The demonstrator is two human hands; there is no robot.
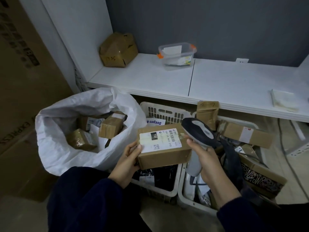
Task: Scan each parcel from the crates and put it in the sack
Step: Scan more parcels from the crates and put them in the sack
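My left hand [127, 162] grips the left end of a brown cardboard parcel [164, 154] with a white barcode label on top, held above the left crate [160, 111]. My right hand [206, 159] grips the handle of a dark handheld scanner [198, 131], whose head sits just over the parcel's right edge beside the label. The white woven sack [55, 136] stands open at the left and holds several brown boxes. The right crate [189, 200] is full of boxes and mailer bags.
A white shelf [217, 81] runs behind the crates, carrying a crumpled brown box [117, 50], a clear plastic tub [177, 54] and a folded paper [283, 99]. Large cardboard cartons [21, 81] stand on the left. A cable [284, 148] lies on the floor at right.
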